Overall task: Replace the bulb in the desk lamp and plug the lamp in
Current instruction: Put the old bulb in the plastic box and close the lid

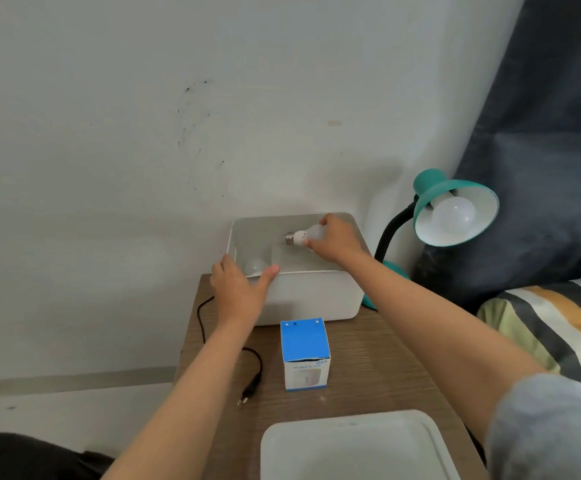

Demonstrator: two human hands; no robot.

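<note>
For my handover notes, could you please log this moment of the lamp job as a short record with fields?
right hand: holds a loose bulb over the white bin, screw base pointing left
left hand: rests on the bin's front left rim
bin contents: another bulb
lamp: teal shade, a bulb fitted
plug: lies unplugged on the table
bulb box: stands before the bin

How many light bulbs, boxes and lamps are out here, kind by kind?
Light bulbs: 3: one in the right hand at, one in the white bin at, one in the lamp at
Bins: 1
Bulb boxes: 1
Lamps: 1
Lids: 1
Total: 7
</note>
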